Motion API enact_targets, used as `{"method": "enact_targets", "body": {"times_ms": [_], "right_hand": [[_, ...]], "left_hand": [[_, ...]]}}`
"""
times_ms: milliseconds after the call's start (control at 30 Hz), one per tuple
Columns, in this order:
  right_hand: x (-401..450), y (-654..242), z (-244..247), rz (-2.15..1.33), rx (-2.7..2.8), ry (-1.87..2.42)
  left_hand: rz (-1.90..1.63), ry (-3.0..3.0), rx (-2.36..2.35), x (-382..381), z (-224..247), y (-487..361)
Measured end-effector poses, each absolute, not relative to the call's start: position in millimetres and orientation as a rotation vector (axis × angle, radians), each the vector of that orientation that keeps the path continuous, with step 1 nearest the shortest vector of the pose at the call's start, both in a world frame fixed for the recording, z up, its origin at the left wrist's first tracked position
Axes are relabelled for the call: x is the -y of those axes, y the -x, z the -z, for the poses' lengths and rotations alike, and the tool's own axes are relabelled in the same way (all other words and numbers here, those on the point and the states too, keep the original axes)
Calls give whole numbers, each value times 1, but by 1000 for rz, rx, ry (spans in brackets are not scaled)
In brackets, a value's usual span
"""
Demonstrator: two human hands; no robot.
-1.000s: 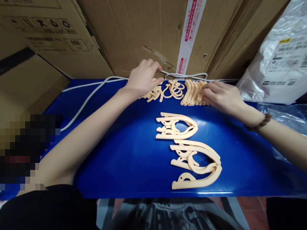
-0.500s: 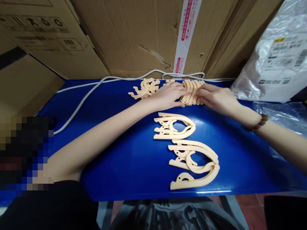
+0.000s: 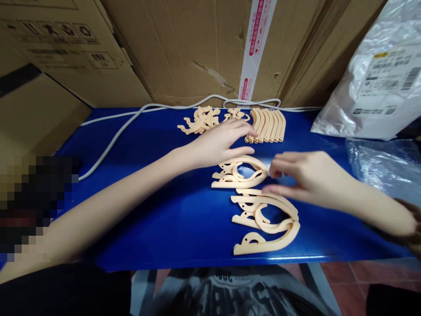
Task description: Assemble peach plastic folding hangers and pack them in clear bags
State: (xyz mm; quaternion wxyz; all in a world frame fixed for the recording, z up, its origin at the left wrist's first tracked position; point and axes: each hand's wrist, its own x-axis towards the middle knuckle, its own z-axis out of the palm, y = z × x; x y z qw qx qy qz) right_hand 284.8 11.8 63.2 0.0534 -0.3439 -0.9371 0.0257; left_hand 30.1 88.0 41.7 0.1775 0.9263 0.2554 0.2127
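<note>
My left hand (image 3: 223,141) is open, thumb and fingers apart, just left of a neat row of curved cream plastic hanger arms (image 3: 271,125). Its fingertips overlap the row's left end; whether they touch it I cannot tell. Nothing is visible in my right hand (image 3: 305,175), which hovers with thumb and fingers apart, slightly blurred. Beside it lie two groups of cream folding hangers, an upper one (image 3: 259,175) partly behind my left hand and a lower one (image 3: 283,243) closer to me. Hook pieces (image 3: 202,118) form a loose pile at the back, with smaller pieces (image 3: 234,114) next to them.
The blue table (image 3: 158,210) runs back to cardboard boxes (image 3: 184,52). A white cable (image 3: 113,149) lies along the rear and left side. At the right stand a silvery plastic parcel (image 3: 368,96) and a clear plastic bag (image 3: 388,162).
My right hand has left the row of hanger arms and moved toward me, above the folded hangers. The left hand has drawn back slightly toward me, its thumb spreading. The row now shows more fully.
</note>
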Motion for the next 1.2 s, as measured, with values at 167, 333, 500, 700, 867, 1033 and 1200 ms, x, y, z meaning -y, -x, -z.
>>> {"method": "enact_targets", "body": {"times_ms": [167, 333, 500, 700, 867, 1033, 1200], "right_hand": [[18, -287, -46, -176, 2890, 1039], [6, -292, -56, -544, 2675, 1164], [7, -282, -78, -697, 2272, 1287], [9, -272, -84, -504, 1995, 1288], [-5, -275, -87, -21, 2093, 1249], [-15, -265, -97, 829, 2345, 1131], [-24, -265, -100, 660, 2486, 1284]], "left_hand": [[-437, -2545, -641, -50, -49, -22], [-390, -2426, -747, -41, -44, -30], [-430, -1525, -721, -43, -54, -36], [-587, -1399, -750, -48, -67, -34], [-801, -1544, -788, -45, -69, -36], [-942, -1881, -779, -33, -79, -50], [-910, -2258, -953, -34, -75, -53]]}}
